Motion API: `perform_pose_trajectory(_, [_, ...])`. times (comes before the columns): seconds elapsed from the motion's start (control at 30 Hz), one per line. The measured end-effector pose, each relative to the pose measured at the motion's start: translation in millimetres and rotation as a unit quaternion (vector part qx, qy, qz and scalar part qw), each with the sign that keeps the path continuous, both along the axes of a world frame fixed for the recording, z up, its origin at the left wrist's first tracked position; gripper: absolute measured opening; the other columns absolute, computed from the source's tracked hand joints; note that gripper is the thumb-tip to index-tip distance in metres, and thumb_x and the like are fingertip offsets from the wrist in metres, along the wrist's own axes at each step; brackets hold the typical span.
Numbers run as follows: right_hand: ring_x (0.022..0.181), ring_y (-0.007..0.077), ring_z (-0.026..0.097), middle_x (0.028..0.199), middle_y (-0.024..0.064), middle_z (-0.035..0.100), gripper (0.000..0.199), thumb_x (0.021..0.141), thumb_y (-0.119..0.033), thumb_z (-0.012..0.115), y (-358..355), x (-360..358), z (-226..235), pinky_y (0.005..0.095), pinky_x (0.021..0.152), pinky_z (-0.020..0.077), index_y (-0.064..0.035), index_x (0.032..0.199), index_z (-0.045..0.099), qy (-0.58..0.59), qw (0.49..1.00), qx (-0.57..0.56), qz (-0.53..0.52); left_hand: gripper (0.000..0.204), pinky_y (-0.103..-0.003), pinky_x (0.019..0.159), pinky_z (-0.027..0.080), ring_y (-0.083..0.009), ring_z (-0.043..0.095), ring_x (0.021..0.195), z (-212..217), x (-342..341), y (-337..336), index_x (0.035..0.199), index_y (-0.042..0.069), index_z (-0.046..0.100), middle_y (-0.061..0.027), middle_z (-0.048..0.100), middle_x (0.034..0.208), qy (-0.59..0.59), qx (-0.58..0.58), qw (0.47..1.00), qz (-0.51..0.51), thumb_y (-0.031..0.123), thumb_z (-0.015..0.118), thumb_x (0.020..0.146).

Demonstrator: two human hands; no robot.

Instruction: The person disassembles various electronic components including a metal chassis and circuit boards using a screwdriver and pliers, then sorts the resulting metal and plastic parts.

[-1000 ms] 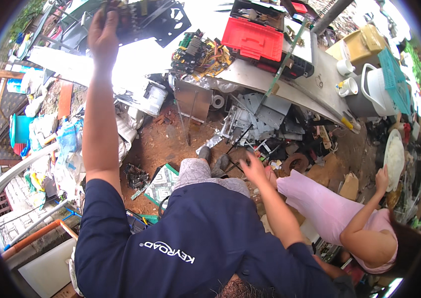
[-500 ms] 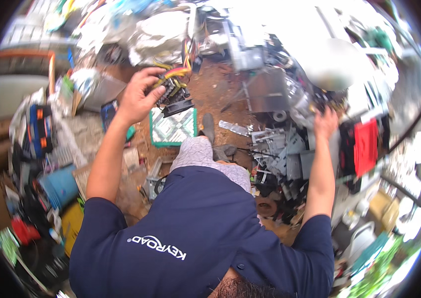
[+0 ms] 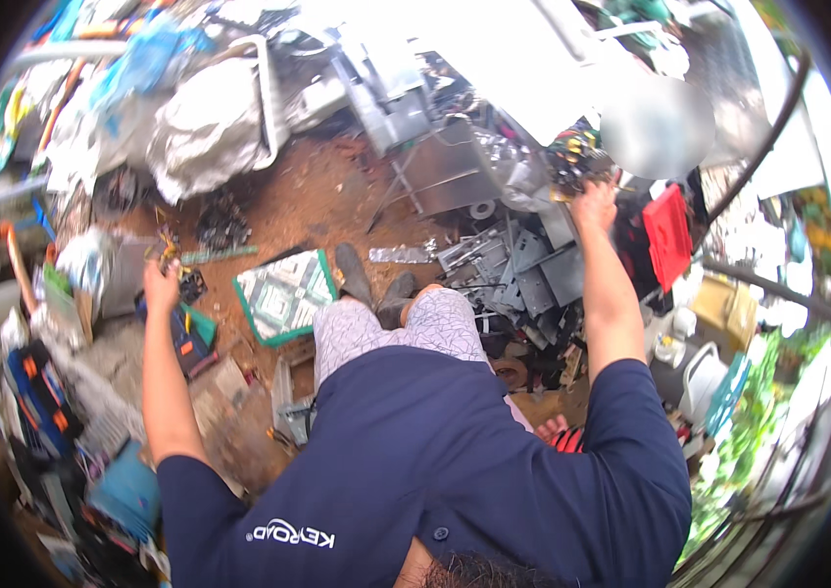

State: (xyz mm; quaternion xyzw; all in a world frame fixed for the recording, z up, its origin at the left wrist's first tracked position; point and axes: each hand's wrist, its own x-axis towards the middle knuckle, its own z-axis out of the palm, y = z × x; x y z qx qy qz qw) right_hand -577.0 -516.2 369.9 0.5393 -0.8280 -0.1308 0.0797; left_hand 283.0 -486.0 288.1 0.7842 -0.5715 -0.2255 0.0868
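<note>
My right hand (image 3: 594, 204) reaches up and forward into the scrap pile and closes on a tangle of coloured wires and circuit parts (image 3: 572, 157). My left hand (image 3: 162, 286) is stretched out to the left over the dirt, beside a small black part (image 3: 192, 285). Its fingers are curled, and whether it holds anything is unclear. A green-framed circuit panel (image 3: 286, 294) lies flat on the ground between my left hand and my dark shoes (image 3: 374, 284).
Grey metal sheets and casings (image 3: 523, 267) are heaped under my right arm. A red box (image 3: 668, 235) and a white jug (image 3: 700, 377) sit at the right. A big white sack (image 3: 202, 122) lies at the back left, and blue and orange junk (image 3: 38, 392) crowds the left.
The view has swung round. My left hand dropped out to the left, away from the black wired piece it held above the green panel. My right hand rose to the wire tangle.
</note>
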Motion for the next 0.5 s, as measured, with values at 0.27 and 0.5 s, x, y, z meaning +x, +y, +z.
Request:
perform_pose_trajectory(0.27, [0.100,0.0331,0.061,0.102,0.0116,0.069,0.022,0.089,-0.023,0.058,10.5,-11.6,83.0,0.0424,0.091,0.0453,-0.0110,0.105,0.068,-0.113,0.973,-0.194,0.045,0.038,-0.033,0.096,0.048,-0.0211,0.063,0.110,35.4,-317.4,-36.5,0.126,0.004,0.060,-0.0139,0.067,0.118,0.371,0.047,0.910,-0.182,0.026,0.061,0.095])
perform_pose_trajectory(0.5, [0.098,0.0342,0.063,0.100,0.0143,0.069,0.024,0.088,-0.026,0.059,-19.8,-1.1,184.5,0.0445,0.088,0.0484,-0.0105,0.103,0.069,-0.174,0.963,-0.194,0.062,0.060,-0.037,0.099,0.046,-0.0214,0.058,0.114,73.1,-561.6,-45.6,0.139,0.005,0.045,-0.0121,0.060,0.126,0.458,0.208,0.830,-0.243,0.034,0.068,0.092])
